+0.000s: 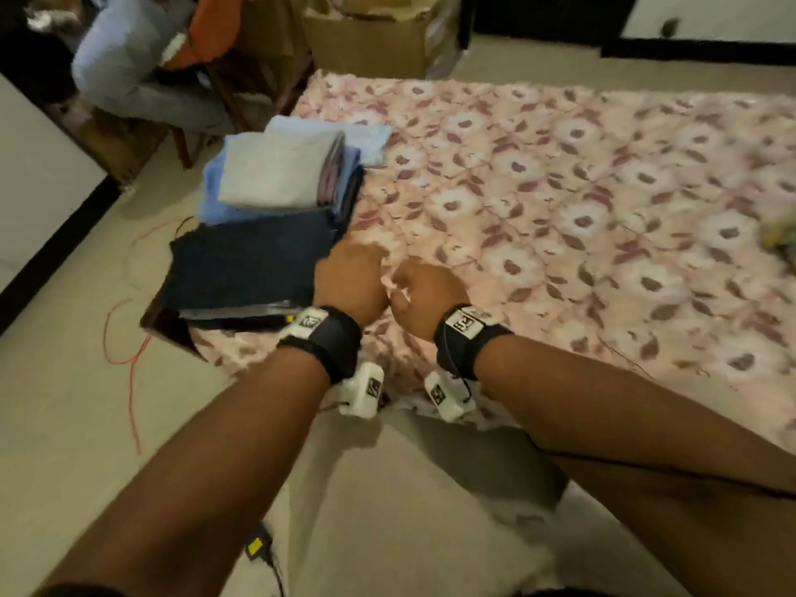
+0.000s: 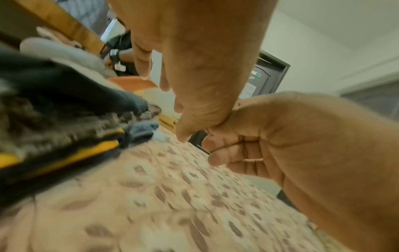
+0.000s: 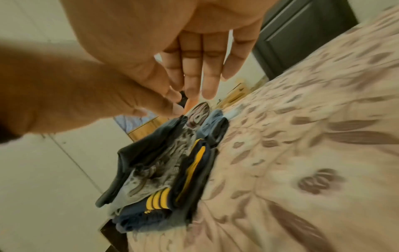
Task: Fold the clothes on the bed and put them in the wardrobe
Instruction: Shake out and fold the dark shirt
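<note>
at the left edge of the bed (image 1: 560, 174) two piles of folded clothes are lying: the far pile (image 1: 280, 170) with a grey piece on top of light blue ones, and the near pile (image 1: 250, 265) with a dark navy piece on top, and the wrist views are showing a yellow-striped garment at its bottom. just to the right of the near pile the left hand (image 1: 349, 282) is hovering over the floral sheet, its fingers straight and pointing down, holding nothing. the right hand (image 1: 426, 295) is staying close beside it, touching it at the thumb side, with fingers curled in loosely; i am seeing nothing inside it. the folding is looking finished, so i am judging that the step now is to pick up the piles for the wardrobe, which is not showing in any view. the next move is asking both hands to slide under one pile and lift it level, so the layers are not slipping apart.
</note>
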`<state>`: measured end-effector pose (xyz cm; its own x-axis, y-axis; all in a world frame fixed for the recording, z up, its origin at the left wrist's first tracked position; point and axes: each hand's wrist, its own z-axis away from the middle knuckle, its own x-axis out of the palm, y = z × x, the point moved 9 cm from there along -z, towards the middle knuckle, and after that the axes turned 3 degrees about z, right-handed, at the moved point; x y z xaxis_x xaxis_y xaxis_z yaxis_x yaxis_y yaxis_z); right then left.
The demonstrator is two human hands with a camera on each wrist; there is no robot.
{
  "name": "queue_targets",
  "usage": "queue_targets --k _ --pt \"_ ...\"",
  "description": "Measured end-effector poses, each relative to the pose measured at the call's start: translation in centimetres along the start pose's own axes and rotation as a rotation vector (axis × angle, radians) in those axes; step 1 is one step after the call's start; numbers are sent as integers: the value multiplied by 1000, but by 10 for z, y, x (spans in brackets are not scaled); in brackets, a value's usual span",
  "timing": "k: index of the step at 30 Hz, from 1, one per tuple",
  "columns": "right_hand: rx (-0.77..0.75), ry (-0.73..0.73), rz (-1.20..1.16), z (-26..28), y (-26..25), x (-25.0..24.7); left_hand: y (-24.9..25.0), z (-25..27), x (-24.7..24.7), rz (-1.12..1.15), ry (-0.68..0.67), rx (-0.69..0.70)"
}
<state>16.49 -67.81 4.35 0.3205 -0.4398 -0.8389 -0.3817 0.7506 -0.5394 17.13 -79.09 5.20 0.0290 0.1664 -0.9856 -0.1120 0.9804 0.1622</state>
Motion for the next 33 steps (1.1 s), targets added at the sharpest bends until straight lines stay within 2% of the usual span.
queue_targets --k 2,5,10,13,16,20,22,26,30,33 --pt "91 -3 -1 41 48 -17 42 26 35 134 -80 -30" --pt "253 32 -7 112 132 -55 134 62 76 296 -205 -5" --pt "393 146 -65 204 223 -105 248 98 103 459 -368 107" --pt "498 217 -122 251 266 -125 293 107 124 489 -458 136" --pt "607 272 -167 299 306 -129 332 123 146 480 -526 225" --pt "760 320 -298 354 352 -127 371 140 165 492 -593 317" --pt "812 364 -362 370 369 -136 383 138 175 524 -616 313" --pt "876 658 -545 410 408 -156 404 121 190 544 -637 318" --pt "1036 804 -818 438 474 -155 431 108 201 527 -665 327" --pt "1012 1066 -925 450 515 -188 470 94 199 436 -625 405"
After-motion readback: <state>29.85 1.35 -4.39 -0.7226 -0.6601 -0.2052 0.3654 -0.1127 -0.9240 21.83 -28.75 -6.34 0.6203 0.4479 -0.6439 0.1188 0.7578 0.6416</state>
